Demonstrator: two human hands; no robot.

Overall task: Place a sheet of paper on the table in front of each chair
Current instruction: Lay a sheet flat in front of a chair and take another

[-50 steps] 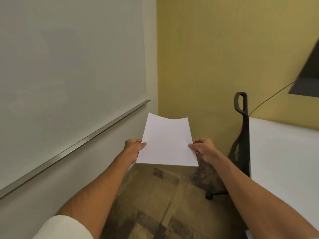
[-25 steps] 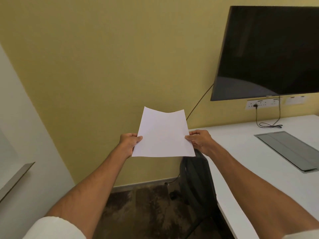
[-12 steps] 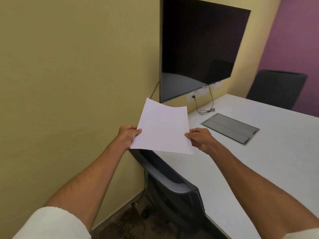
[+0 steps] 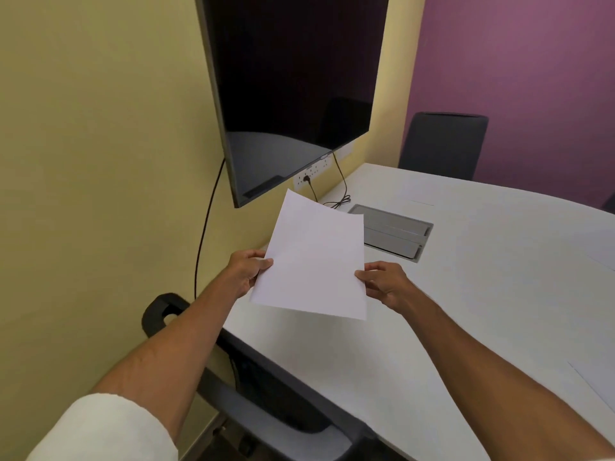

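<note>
Sheet of paper (image 4: pixel 312 257): white, blank, held in the air above the near-left corner of the table (image 4: pixel 482 294), tilted with its far edge raised; not touching the tabletop.

Left hand (image 4: pixel 248 271): at 9 o'clock of the sheet, closed on its left edge, thumb on top, fingers beneath.

Right hand (image 4: pixel 382 282): at 3 o'clock of the sheet, pinching its right edge between thumb and fingers.

Near chair (image 4: pixel 266 387): dark, at 6 to 7 o'clock of the sheet, pushed against the table's near edge, partly crossed by the left forearm; its armrest (image 4: pixel 159 314) shows beside the yellow wall.

Far chair (image 4: pixel 442 144): dark backrest at 1 o'clock, across the table against the purple wall.

Cable hatch (image 4: pixel 396 231): grey, lids shut, set flush in the tabletop at 2 o'clock of the sheet, just beyond it and partly covered by its far right corner.

Screen (image 4: pixel 293 88): dark, wall-mounted at 12 o'clock, its lower corner just above the sheet's far edge.

Socket strip (image 4: pixel 312 173): on the wall under the screen, one plug in; a black cord (image 4: pixel 341 197) coils on the table near the hatch.

Other sheets: faint white edges at the table's right side (image 4: pixel 595 390), at 4 o'clock; cannot tell how many.
</note>
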